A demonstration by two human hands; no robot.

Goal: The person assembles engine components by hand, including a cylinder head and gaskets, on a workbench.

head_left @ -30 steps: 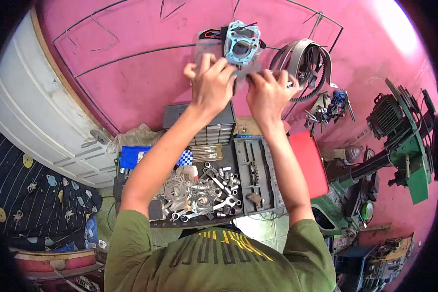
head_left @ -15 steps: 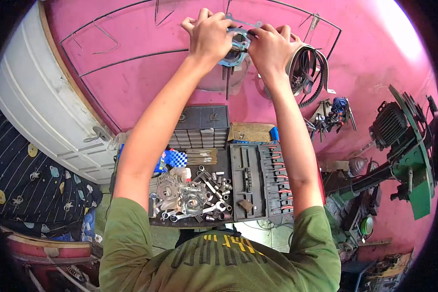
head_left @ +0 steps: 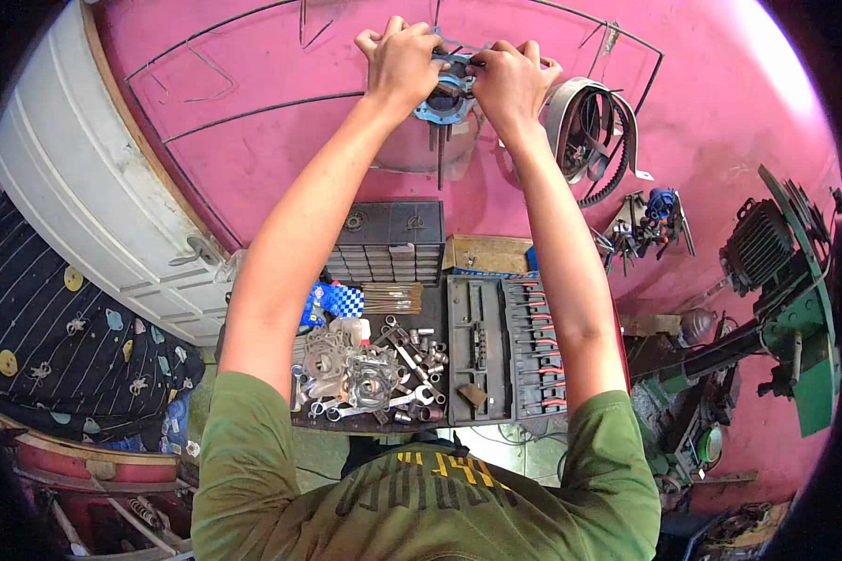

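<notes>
Both arms reach up to the pink wall, where blue gaskets (head_left: 446,113) with large round openings hang in a bunch on the wire rack (head_left: 264,111). My left hand (head_left: 400,71) is closed, thumb and fingers pinching the upper left edge of the gaskets. From the other side, my right hand (head_left: 513,86) pinches their upper right edge with bent fingers. Part of the gaskets is hidden behind the fingers. Dark thin strips dangle below them against the wall. To the right of my right hand hang looped belts (head_left: 571,131).
Below the arms stands a bench with a small-drawer cabinet (head_left: 389,238), bagged gaskets (head_left: 370,379), wrenches (head_left: 384,404) and sockets, and a tool case (head_left: 482,360) with red-handled tools. A green machine with a motor (head_left: 760,245) is at the right, a white door (head_left: 94,187) at the left.
My right hand has shifted slightly left, closer to my left hand. Both hands stay at the gaskets. The whole view has tilted a little.
</notes>
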